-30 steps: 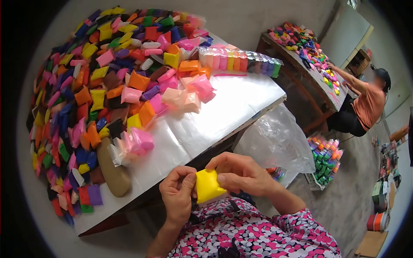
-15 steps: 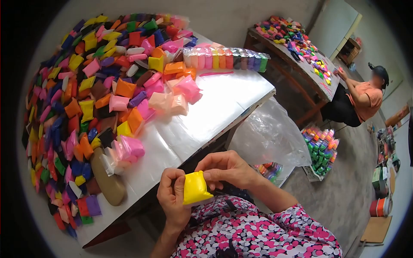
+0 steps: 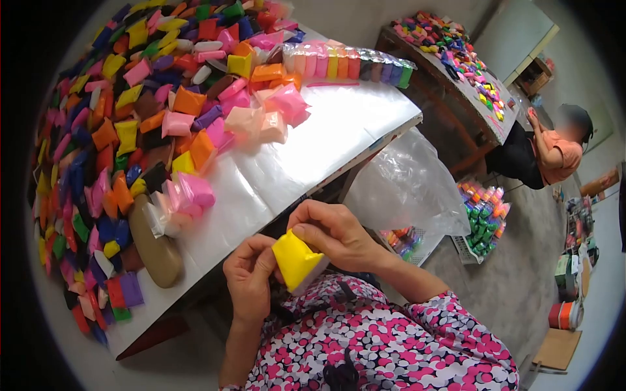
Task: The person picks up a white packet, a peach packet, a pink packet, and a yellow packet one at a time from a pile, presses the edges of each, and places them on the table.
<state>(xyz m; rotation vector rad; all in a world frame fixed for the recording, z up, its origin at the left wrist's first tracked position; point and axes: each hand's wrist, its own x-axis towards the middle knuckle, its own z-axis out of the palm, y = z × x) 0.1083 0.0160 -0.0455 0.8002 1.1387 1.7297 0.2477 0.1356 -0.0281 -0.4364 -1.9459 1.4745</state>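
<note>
A yellow packet [image 3: 295, 259] is held between my two hands, just off the table's front edge and above my patterned clothing. The fingers of my left hand [image 3: 251, 277] pinch its left side. My right hand [image 3: 336, 234] grips its upper right part with thumb and bent fingers. A whitish underside shows along the packet's lower right. Nearest to my hands on the white table [image 3: 251, 195] lie pink packets in clear wrap [image 3: 189, 199] and an oval brown object [image 3: 153, 251].
Many coloured packets [image 3: 130, 137] heap over the table's left. A clear-wrapped row of coloured pieces [image 3: 345, 64] lies at its back. Below are a clear plastic bag [image 3: 411, 182] and a basket of coloured packs [image 3: 482, 221]. Another person [image 3: 554, 150] sits at a second table [image 3: 479, 117].
The yellow packet has turned and moved up, its top now tilted left. My right hand has risen with it, and my left hand has shifted left. The view has moved slightly.
</note>
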